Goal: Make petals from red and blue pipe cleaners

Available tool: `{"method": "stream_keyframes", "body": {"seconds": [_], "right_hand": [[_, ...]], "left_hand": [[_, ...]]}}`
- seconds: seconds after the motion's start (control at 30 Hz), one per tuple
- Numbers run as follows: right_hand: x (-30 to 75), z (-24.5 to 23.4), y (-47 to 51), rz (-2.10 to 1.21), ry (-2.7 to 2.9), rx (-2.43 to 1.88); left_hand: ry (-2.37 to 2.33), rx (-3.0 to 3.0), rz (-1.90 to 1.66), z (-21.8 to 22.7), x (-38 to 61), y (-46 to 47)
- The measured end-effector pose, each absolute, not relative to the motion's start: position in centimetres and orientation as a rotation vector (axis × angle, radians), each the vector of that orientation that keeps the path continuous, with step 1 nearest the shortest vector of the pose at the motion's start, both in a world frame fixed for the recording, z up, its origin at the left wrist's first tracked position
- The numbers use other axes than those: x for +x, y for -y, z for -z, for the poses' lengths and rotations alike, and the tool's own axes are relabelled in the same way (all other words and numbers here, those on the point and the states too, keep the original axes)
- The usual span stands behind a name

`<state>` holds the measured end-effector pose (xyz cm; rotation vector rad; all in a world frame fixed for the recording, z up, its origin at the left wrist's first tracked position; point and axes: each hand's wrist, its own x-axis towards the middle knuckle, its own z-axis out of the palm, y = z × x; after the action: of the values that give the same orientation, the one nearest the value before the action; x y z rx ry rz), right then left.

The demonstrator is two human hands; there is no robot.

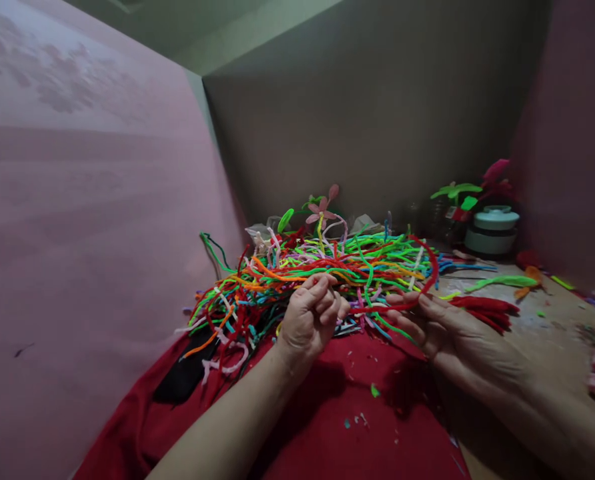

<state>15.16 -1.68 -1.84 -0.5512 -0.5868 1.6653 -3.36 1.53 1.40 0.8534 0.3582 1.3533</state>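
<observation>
A red pipe cleaner (377, 309) stretches between my two hands, and its free end curves up and over on the right. My left hand (313, 313) is closed around one end of it, fingers curled in. With thumb and fingers, my right hand (440, 327) pinches it farther along. Just behind both hands lies a big heap of pipe cleaners (297, 270) in green, red, orange, blue, pink and other colours. Red cloth (357, 407) is spread below my hands, dotted with small green and pale scraps.
A pink pipe-cleaner flower (321, 210) stands behind the heap. To the right are a bundle of red pipe cleaners (487, 312), a pale lidded pot (491, 230) and green leaves (456, 191). A dark flat object (185, 373) lies at left, near the pink wall (102, 267).
</observation>
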Motion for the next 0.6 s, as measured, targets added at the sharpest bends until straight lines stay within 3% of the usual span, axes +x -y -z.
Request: {"method": "stream_keyframes", "body": {"seconds": [0.33,0.6], "right_hand": [[15.6,0.8,1.3,-1.555,0.354,-0.499],[14.9,2.0,1.6,-1.657,0.691,-0.468]], "left_hand": [[-0.594,0.553,-1.360,-0.5,-3.6,-2.9],[-0.598,1.186,-1.026,0.3,-1.6,0.2]]}}
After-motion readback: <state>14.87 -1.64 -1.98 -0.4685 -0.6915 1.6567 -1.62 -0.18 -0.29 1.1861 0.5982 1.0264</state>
